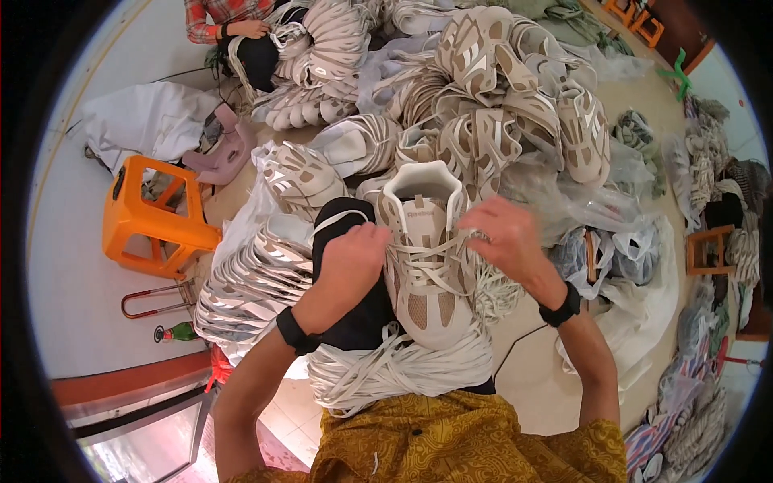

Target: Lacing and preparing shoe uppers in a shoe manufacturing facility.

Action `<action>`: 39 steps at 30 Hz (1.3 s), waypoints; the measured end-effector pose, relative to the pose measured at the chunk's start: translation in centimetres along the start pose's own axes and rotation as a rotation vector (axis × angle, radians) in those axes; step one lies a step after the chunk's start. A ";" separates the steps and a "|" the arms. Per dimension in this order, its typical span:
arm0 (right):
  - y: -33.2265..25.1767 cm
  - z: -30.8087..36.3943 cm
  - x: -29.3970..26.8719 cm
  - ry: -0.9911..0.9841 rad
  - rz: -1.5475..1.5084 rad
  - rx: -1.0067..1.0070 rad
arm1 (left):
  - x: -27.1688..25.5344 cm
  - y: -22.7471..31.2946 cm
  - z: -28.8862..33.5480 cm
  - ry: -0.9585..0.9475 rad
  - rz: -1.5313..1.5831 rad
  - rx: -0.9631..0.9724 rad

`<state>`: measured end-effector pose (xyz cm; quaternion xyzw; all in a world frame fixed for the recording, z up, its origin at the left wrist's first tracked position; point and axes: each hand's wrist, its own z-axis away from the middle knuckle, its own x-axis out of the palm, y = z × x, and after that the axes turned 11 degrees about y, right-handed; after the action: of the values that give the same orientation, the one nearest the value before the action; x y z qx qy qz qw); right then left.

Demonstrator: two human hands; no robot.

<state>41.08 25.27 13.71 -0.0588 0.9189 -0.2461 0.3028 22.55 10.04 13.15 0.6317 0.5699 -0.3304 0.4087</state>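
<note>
A beige and white sneaker upper (pixel 439 302) lies toe toward me on my lap, its cream shoelace (pixel 427 272) crossing the tongue. My left hand (pixel 352 259) is closed by its left eyelet edge, fingertips pinched on a lace; a lace strand loops over the black cloth (pixel 342 310) beside that hand. My right hand (pixel 506 235) is raised at the right eyelet edge, thumb and fingers pinching the shoelace. The exact grip of the left fingertips is partly hidden. Below the toe, a thick bundle of loose cream laces (pixel 398 374) lies across my lap.
Stacked sneaker uppers (pixel 258 282) lie at the left, with a larger pile of uppers (pixel 483 133) ahead. An orange stool (pixel 153 253) stands at far left, near a green bottle (pixel 181 331). Plastic bags (pixel 636 258) lie at right. Another person's hand (pixel 250 30) shows at top left.
</note>
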 end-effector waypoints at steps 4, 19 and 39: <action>-2.0 1.3 1.8 -0.243 -0.250 0.146 | -1.4 1.2 -0.1 0.060 0.115 0.007; -3.3 1.4 3.1 -0.364 -0.866 0.956 | -1.7 1.8 0.2 -0.115 0.662 -0.348; -1.3 1.1 3.7 -0.286 0.031 0.072 | -1.7 2.2 -2.1 -0.176 0.260 0.295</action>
<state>38.69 22.70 11.64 -0.0680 0.8577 -0.2633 0.4364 24.43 11.08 15.91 0.7216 0.3914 -0.4084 0.3992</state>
